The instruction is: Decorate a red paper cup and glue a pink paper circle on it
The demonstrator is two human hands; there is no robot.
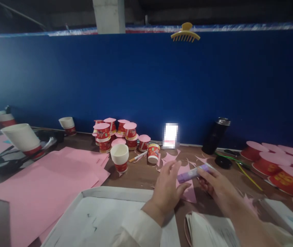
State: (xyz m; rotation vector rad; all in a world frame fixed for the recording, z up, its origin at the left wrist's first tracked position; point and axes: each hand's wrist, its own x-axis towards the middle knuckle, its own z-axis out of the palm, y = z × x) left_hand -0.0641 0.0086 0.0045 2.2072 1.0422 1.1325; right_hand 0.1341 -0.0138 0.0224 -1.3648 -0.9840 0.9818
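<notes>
A purple-and-white tube that looks like a glue stick [189,175] is held slanted in my right hand [212,183], with fingers closed round its right end. My left hand [165,187] is at the tube's other end, thumb and fingers apart around it; whether they touch it I cannot tell. Beneath the hands lie pink paper scraps [189,195] on the brown table. Just beyond them, a small red patterned paper cup [153,153] is tipped toward me. Further left stands a stack of white-and-red paper cups [120,156].
Large pink sheets [56,181] lie left of a white shallow tray [105,195]. Red cups with pink tops [102,132] are stacked at the back. A black flask [215,137] stands right, near wide red pieces with pink tops [275,159]. A blue partition [136,75] rises behind.
</notes>
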